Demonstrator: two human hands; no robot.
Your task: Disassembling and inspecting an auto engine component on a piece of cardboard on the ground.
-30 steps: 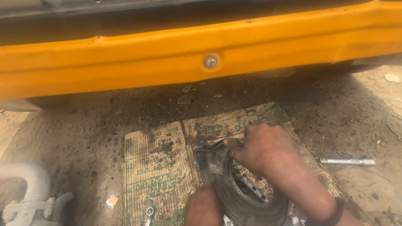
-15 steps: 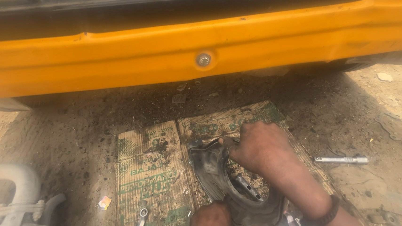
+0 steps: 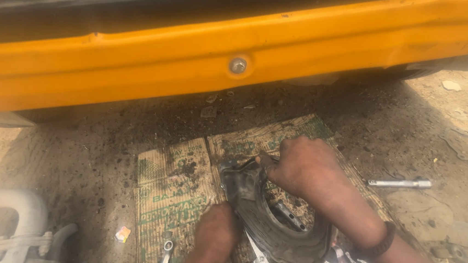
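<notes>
Hands first: the right hand is closed in a fist over the far upper edge of a dark, greasy ring-shaped cover, and a thin tool seems to poke out of the fist toward the left, though its tip is too small to read. The left hand is closed on the near left rim of the same cover, steadying it. Compared with the view a second ago, both hands sit in nearly the same places on the part; the head has merely dipped and shifted a little, so the cover now shows more fully and nothing has come loose, which I judge to mean the work on its upper edge is ongoing. The cover stands tilted on its edge on the flattened cardboard, its open face turned toward the right and near side, its long axis running from far left down to near right. A ring spanner lies on the cardboard just left of the left hand, and more spanners peek out under the cover's near edge. A socket extension bar lies on the dirt ground well apart to the right. A white pipe fitting sits at the near left, and an orange car sill spans the far side
</notes>
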